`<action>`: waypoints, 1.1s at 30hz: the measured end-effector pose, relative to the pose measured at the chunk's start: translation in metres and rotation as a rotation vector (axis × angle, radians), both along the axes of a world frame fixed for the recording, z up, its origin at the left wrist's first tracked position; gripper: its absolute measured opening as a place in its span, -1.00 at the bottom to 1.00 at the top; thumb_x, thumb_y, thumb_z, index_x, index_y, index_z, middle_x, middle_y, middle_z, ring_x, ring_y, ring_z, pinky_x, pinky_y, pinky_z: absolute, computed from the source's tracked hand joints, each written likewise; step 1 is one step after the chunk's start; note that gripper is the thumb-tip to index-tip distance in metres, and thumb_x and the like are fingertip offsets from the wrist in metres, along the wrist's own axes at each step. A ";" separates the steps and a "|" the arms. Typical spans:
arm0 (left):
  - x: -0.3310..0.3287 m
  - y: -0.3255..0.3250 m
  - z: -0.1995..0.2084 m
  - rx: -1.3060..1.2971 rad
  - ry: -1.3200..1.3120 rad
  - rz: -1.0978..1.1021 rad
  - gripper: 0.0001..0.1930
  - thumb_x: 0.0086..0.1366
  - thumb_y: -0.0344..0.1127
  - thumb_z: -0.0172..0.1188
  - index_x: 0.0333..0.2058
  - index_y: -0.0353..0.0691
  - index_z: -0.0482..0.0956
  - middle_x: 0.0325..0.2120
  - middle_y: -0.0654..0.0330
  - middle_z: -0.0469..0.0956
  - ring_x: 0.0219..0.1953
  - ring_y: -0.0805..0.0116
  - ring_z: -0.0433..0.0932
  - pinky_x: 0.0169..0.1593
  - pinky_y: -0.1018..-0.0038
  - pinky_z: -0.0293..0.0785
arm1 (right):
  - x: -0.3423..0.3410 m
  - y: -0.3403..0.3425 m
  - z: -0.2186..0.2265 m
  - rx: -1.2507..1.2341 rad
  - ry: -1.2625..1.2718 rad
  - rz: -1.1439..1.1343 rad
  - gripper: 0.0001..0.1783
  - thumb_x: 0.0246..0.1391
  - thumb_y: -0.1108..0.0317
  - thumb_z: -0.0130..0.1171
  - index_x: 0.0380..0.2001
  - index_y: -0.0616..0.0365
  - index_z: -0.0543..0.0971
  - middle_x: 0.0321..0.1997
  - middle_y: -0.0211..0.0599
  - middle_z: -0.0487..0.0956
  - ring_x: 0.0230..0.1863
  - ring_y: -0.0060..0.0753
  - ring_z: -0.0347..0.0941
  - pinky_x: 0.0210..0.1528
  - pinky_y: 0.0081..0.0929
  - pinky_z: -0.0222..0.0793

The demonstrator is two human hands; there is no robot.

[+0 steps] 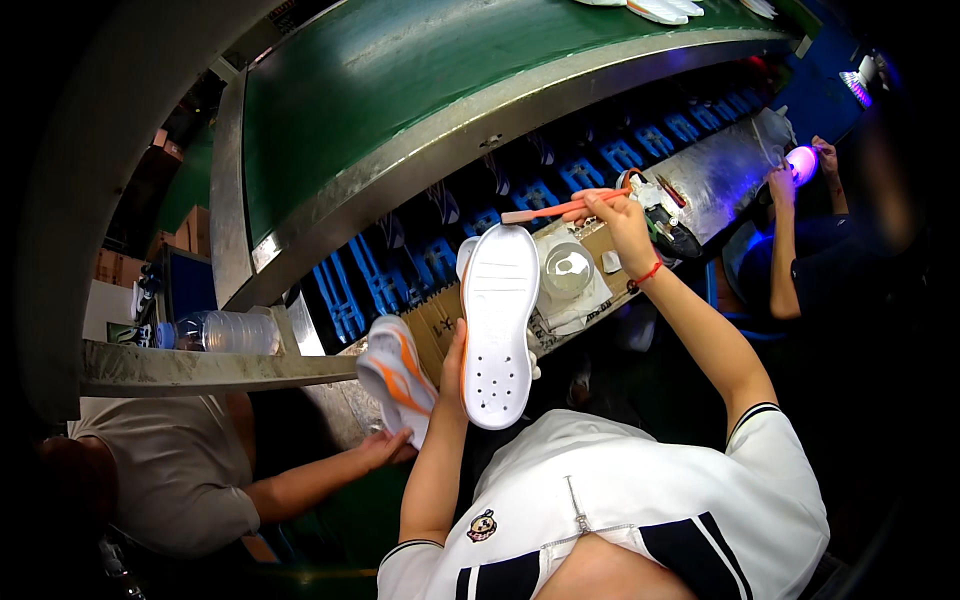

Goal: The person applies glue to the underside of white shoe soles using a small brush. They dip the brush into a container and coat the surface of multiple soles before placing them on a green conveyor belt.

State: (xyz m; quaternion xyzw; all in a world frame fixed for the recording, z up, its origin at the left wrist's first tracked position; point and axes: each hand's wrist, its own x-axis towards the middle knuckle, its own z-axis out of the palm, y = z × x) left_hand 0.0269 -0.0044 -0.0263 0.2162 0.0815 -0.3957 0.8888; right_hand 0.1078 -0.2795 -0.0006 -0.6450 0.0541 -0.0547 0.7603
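Observation:
A white shoe sole [499, 300], with ridges near the toe and small dark holes at the heel, stands upright before me. My left hand [455, 362] is closed on its left side, fingers mostly hidden behind it. An orange edge shows there. Between the closed fingers of my right hand [622, 228] is a brush [545, 211] with an orange-red handle. Its flat tip is at the sole's toe end; whether they touch I cannot tell. Below the brush, a round translucent bowl [566, 270] sits on white paper [572, 318] over cardboard.
At left, a co-worker's hand [388, 446] holds white-and-orange soles [396, 372]. Another person [800, 250] at right holds something lit purple. A green conveyor [420, 70] with a metal edge runs above blue racks [432, 262]. A plastic bottle [235, 332] lies at left.

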 end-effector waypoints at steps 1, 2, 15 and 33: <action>-0.001 0.001 0.002 -0.018 0.004 0.006 -0.25 0.31 0.21 -0.25 0.18 -0.41 0.11 -0.15 -0.19 0.45 -0.25 -0.04 0.57 -0.24 0.06 0.59 | 0.003 -0.002 0.005 -0.049 -0.025 0.015 -0.69 0.21 0.31 -0.04 -0.23 0.41 0.51 -0.39 -0.11 0.62 -0.33 -0.48 0.51 -0.14 -0.53 0.38; -0.002 0.002 0.003 -0.037 0.007 0.011 -0.24 0.31 0.21 -0.25 0.18 -0.41 0.11 -0.14 -0.19 0.44 -0.26 -0.05 0.57 -0.25 0.05 0.59 | 0.000 0.000 0.011 -0.064 -0.068 0.099 -0.69 0.21 0.31 -0.04 -0.23 0.41 0.52 -0.39 -0.12 0.62 -0.34 -0.48 0.51 -0.16 -0.53 0.39; 0.003 -0.001 0.012 0.147 -0.048 0.127 -0.33 0.33 0.16 -0.26 0.20 -0.30 0.13 -0.09 -0.06 0.45 -0.19 0.15 0.57 -0.14 0.24 0.58 | -0.011 0.009 0.039 -0.541 -0.367 0.254 -0.79 0.17 0.44 -0.02 -0.30 0.39 0.54 -0.40 -0.17 0.62 -0.31 -0.38 0.59 -0.16 -0.56 0.43; 0.014 0.004 0.002 0.588 -0.344 0.657 -0.39 0.36 0.14 -0.26 0.16 -0.24 0.15 0.04 0.07 0.31 0.05 0.29 0.38 0.09 0.39 0.33 | -0.110 0.058 0.049 -0.012 0.097 0.420 -0.73 0.20 0.39 -0.04 -0.26 0.44 0.53 -0.40 -0.13 0.63 -0.37 -0.44 0.55 -0.16 -0.55 0.41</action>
